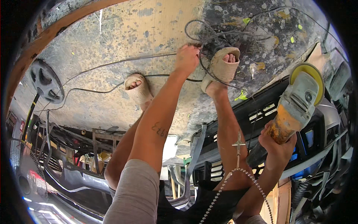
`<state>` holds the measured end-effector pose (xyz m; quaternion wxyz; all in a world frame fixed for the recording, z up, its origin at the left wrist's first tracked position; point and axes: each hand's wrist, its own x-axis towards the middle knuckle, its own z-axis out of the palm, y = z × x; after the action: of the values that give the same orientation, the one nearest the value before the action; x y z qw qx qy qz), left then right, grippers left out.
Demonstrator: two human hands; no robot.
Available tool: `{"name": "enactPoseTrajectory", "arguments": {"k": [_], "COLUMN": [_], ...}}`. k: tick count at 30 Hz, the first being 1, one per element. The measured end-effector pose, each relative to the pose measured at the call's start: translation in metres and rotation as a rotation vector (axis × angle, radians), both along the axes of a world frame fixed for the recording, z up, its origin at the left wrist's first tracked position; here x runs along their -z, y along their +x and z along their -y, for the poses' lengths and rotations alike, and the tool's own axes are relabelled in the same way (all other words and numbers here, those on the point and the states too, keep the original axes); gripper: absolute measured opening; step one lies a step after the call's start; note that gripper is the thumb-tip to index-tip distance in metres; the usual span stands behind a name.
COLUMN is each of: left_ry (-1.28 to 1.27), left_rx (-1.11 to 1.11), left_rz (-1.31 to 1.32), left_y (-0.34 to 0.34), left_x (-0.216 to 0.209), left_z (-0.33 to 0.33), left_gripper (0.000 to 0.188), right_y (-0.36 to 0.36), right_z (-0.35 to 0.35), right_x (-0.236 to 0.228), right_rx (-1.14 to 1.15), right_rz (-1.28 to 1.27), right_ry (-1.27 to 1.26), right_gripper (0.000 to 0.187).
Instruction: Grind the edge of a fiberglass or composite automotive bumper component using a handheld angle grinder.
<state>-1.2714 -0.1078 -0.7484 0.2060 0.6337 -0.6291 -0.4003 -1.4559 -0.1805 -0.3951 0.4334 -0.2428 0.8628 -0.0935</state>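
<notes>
My right hand (279, 146) is wrapped round the body of a worn orange and grey angle grinder (289, 121). A yellow disc (315, 80) sits on the grinder's far end, raised beside black car parts. Out in front, my left hand (187, 59) reaches down close to the floor. Its fingers are closed on a dark power cable (149, 57), which runs off to the left. More cable (197, 37) lies in loops just beyond that hand, near my right sandal (225, 67).
My left sandal (137, 87) stands beside a cable on the stained floor (112, 41). A round fan base (46, 80) is at the left. Black bumper-like parts (261, 112) line the right side. Bits of yellow-green tape (241, 96) are scattered. A beaded cross necklace (238, 145) hangs down.
</notes>
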Motion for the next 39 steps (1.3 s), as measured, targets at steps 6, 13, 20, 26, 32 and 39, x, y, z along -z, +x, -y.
{"name": "enactPoseTrajectory", "arguments": {"k": [6,13,20,26,32,39], "left_ry": [0.119,0.320,0.613,0.708,0.564,0.414], "left_rx": [-0.074,0.070,-0.196,-0.180,-0.257,-0.121], "left_rz": [0.157,-0.029,-0.270,-0.137,-0.001,0.230], "left_y": [-0.004,0.006,0.001,-0.012,-0.035,0.030], "left_x": [0.001,0.001,-0.005,-0.015,-0.014,-0.115], "left_z": [0.003,0.013,0.021,0.031,0.031,0.003], "left_gripper": [0.013,0.018,0.015,0.014,0.017,0.046], "right_y": [-0.004,-0.003,-0.003,-0.005,0.009,0.029], "right_z": [0.001,-0.002,-0.001,-0.002,-0.009,0.005], "right_x": [0.000,0.000,-0.002,-0.002,-0.005,-0.029], "right_rx": [-0.029,-0.022,-0.031,-0.038,-0.041,-0.090], "right_rz": [-0.078,-0.005,0.023,0.000,0.001,0.083], "right_ry": [0.004,0.000,0.001,0.032,-0.043,-0.097], "right_gripper": [0.046,0.052,0.051,0.057,0.056,0.044]}}
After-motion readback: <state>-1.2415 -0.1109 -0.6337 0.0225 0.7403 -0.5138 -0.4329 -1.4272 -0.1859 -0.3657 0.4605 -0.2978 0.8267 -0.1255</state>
